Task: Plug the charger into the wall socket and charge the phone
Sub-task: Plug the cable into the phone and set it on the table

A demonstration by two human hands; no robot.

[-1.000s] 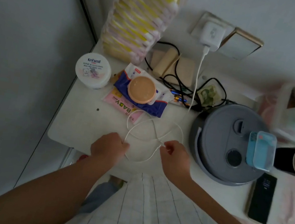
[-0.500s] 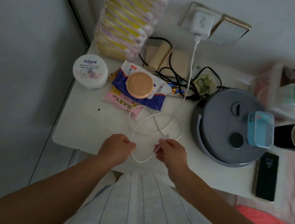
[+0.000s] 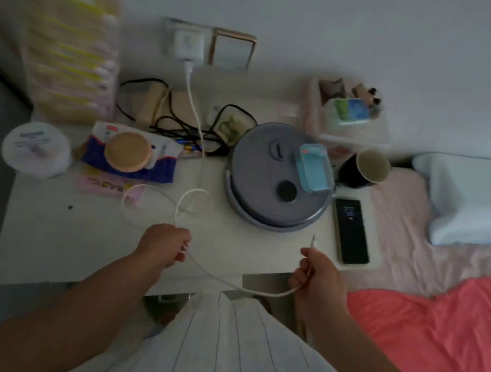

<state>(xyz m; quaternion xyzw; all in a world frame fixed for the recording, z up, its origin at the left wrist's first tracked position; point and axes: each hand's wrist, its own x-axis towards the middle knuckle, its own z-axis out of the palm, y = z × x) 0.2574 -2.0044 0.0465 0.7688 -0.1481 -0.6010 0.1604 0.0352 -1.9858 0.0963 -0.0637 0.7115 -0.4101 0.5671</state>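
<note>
A white charger [image 3: 188, 45] sits plugged into the wall socket [image 3: 173, 27] above the white bedside table [image 3: 66, 240]. Its white cable [image 3: 195, 119] runs down over the table, loops once, and passes through both hands. My left hand [image 3: 162, 245] is closed on the cable's middle. My right hand [image 3: 316, 277] grips the cable near its end, with the plug tip [image 3: 313, 240] pointing up, a short way left of the phone. The black phone [image 3: 351, 231] lies flat at the table's right edge, its screen lit.
A grey round appliance [image 3: 281, 175] with a blue box on top stands beside the phone. A dark cup [image 3: 366, 167], a storage bin [image 3: 347, 115], black cords [image 3: 164, 120], a wipes pack [image 3: 133, 150], a white tub [image 3: 36, 149] and stacked packs [image 3: 66, 42] crowd the table. A bed [image 3: 446, 300] lies to the right.
My right hand has pulled the cable end out to the right, toward the phone, and the loop has stretched. The phone's screen has lit up. The camera view shifted right.
</note>
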